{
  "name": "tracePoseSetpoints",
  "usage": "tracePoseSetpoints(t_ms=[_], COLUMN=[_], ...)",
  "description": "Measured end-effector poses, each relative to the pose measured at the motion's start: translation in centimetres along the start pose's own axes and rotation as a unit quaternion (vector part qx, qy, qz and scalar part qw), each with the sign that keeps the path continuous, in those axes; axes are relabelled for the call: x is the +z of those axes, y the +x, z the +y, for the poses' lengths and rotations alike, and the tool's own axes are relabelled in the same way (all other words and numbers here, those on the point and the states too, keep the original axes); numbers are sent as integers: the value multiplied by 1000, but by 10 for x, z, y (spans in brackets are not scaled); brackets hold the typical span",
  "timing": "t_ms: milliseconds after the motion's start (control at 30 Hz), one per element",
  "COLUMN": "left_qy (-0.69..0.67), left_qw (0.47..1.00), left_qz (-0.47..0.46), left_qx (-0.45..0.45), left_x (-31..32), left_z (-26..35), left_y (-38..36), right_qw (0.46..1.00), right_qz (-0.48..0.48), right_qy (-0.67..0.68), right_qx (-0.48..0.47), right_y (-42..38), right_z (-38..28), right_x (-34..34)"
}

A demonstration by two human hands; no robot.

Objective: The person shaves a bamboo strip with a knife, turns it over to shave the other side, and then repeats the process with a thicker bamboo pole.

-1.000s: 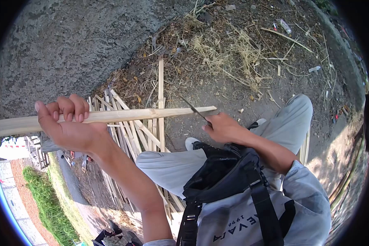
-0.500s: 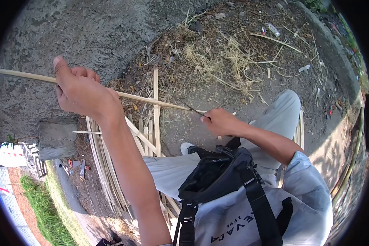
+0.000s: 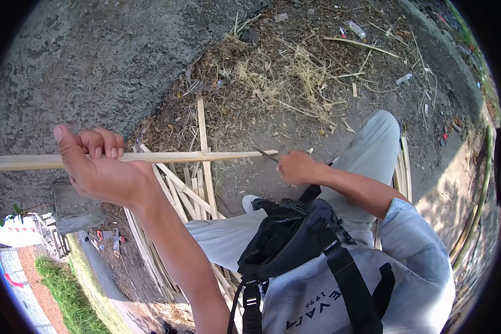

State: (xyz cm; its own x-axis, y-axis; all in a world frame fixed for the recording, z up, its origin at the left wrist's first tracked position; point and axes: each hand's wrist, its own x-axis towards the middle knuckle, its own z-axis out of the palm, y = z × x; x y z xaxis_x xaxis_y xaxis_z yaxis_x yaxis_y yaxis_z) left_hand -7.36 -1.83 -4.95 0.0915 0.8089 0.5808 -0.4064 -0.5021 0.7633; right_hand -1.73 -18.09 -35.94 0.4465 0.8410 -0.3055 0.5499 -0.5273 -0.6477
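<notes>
A pale bamboo strip (image 3: 178, 157) runs crosswise from the left edge of the view to just short of my right hand. My left hand (image 3: 103, 161) is palm up with its fingers curled round the strip and its thumb raised. In my right hand (image 3: 296, 167) is a knife, its handle hidden in my closed fingers. The dark, thin knife blade (image 3: 267, 155) crosses the strip near its right end, seemingly against it.
Several cut strips (image 3: 203, 128) lie on the ground below and to the left of my legs. Curly shavings (image 3: 295, 83) are heaped ahead, beside a rough concrete slab (image 3: 94, 67). A black waist bag (image 3: 289, 234) sits on my lap. A long pole (image 3: 481, 183) lies far right.
The strip has turned from slanting to nearly level, its broad face now showing. My left hand has moved down and slightly left, its fingers more curled. The knife is nearer the strip's right end.
</notes>
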Motion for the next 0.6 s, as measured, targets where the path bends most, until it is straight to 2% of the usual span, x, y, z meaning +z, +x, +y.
tracePoseSetpoints(t_ms=[33,67,133,233,300,333,433,533,600], left_qy=[-9,-14,-62,-157,-238,-235,-231,-232,-230], left_qw=[1000,1000,994,968,930,922,929,934,935], left_qz=[-14,-26,-89,-193,-276,-305,-285,-266,-266], left_qx=[4,6,-15,-30,-50,-41,-44,-52,-51], left_x=[-2,-5,-22,-46,-66,-73,-85,-92,-94], left_z=[0,1,5,9,9,7,6,4,3], left_y=[-1,-3,-6,-11,-6,-4,1,4,6], right_qw=[999,1000,990,950,953,952,988,992,994], right_qz=[0,-16,-55,-60,-6,22,83,39,-11], right_qy=[-33,20,127,305,300,296,128,61,110], right_qx=[2,4,9,-12,-52,-72,-27,100,22], right_y=[-1,1,-13,-29,-24,-20,-13,-11,-19], right_z=[2,7,-17,-30,-10,3,30,34,22], right_x=[1,-1,-46,-60,-25,-3,42,56,28])
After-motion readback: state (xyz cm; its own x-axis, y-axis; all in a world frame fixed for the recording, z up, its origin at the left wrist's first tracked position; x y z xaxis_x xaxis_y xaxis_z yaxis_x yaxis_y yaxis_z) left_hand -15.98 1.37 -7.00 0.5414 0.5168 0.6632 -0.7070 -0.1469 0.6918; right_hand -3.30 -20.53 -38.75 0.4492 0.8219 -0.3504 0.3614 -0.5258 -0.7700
